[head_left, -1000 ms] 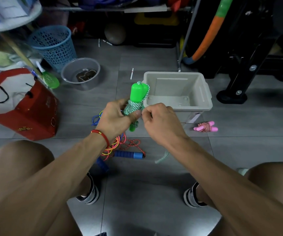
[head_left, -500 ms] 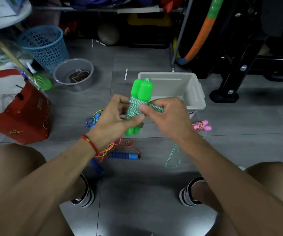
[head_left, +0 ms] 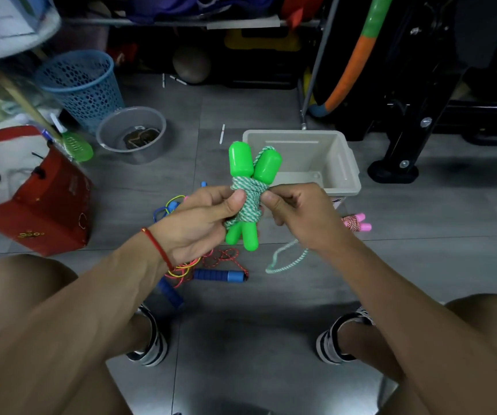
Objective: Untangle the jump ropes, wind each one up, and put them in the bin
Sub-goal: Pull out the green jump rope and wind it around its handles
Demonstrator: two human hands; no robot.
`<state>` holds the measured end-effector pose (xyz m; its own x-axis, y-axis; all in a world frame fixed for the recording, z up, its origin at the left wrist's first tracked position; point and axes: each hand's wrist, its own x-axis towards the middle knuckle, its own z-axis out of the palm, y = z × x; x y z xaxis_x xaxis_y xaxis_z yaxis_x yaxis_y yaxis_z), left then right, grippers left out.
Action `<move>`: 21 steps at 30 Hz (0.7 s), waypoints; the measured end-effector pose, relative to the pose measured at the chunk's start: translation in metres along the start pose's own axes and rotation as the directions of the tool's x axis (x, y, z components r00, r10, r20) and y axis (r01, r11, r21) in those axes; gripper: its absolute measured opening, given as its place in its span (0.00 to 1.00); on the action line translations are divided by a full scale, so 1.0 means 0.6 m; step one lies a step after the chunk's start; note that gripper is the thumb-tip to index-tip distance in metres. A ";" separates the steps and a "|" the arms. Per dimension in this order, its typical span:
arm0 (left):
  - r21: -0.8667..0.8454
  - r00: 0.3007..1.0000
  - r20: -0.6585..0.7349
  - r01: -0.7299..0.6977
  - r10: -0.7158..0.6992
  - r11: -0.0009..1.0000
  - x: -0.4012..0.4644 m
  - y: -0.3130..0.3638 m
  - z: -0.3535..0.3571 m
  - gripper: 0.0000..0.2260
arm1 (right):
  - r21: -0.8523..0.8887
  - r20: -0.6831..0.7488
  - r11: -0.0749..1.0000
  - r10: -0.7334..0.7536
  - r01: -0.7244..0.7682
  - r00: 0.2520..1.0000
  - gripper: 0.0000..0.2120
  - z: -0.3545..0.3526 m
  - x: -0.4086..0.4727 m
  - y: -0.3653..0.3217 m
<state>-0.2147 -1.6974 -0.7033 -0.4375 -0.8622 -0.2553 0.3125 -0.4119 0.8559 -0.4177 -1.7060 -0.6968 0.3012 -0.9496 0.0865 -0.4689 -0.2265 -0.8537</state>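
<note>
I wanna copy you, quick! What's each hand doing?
Left hand: holds the green plastic jump-rope handles wound with green-white cord.
Right hand: pinches that cord.

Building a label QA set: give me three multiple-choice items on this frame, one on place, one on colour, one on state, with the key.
1. Where is the pink-handled rope?
A. in the bin
B. on the floor, right of the bin's near corner
C. in the blue basket

2. What colour are the handles of the rope being wound?
A. green
B. blue
C. pink

3. What is the state of the grey bin?
A. lidded
B. tipped over
C. upright, no rope inside

Key: 1 B, it lies wound on the tiles outside the bin. 2 A, both handles held between the left hand and right hand are bright green. 3 C, its bare floor shows.
</note>
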 end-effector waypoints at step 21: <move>0.143 0.968 -0.245 0.092 -0.055 0.985 -0.001 0.011 0.016 0.24 | -0.172 0.028 0.980 0.102 -0.096 0.994 0.22 0.019 -0.003 -0.030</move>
<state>-0.2203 -1.6969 -0.6931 -0.2340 -0.8842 -0.4043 0.1470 -0.4432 0.8843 -0.4006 -1.6978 -0.6872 0.2748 -0.9614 -0.0153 -0.6313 -0.1684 -0.7570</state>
